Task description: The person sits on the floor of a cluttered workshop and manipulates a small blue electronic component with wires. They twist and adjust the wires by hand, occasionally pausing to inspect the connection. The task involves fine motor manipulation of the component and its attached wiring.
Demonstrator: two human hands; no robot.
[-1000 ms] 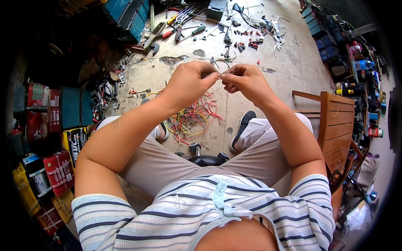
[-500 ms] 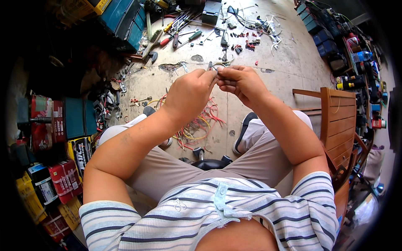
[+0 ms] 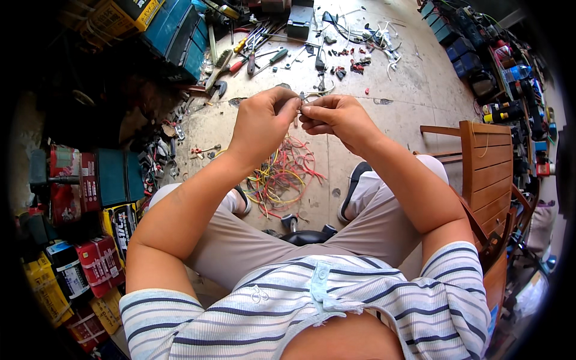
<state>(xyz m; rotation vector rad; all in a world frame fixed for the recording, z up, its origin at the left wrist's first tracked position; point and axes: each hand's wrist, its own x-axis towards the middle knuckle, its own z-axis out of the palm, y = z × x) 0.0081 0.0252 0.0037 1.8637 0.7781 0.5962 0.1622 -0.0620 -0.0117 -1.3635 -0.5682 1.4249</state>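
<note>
In front of me, above the floor, my two hands meet at their fingertips. My left hand (image 3: 263, 120) is closed in a pinch, thumb against fingers. My right hand (image 3: 341, 120) pinches from the other side, its thumb and forefinger touching the left fingertips. A small dark grey piece (image 3: 302, 96) pokes out between them; its kind is too small to tell, and the fingers hide most of it. Beneath the hands lies a loose tangle of red and yellow wires (image 3: 282, 180), between my feet.
Screwdrivers (image 3: 251, 65) and other tools lie ahead, near a wire brush (image 3: 218, 67) and a dark battery-like box (image 3: 300, 23). Small red and black parts (image 3: 360, 63) are scattered beyond my hands. Boxes (image 3: 99, 264) stack up on the left; a wooden chair (image 3: 486, 174) stands on the right.
My hands have shifted slightly left, still together at the fingertips. The left hand has turned, showing a gap between its thumb and forefinger. More of the wire tangle shows below.
</note>
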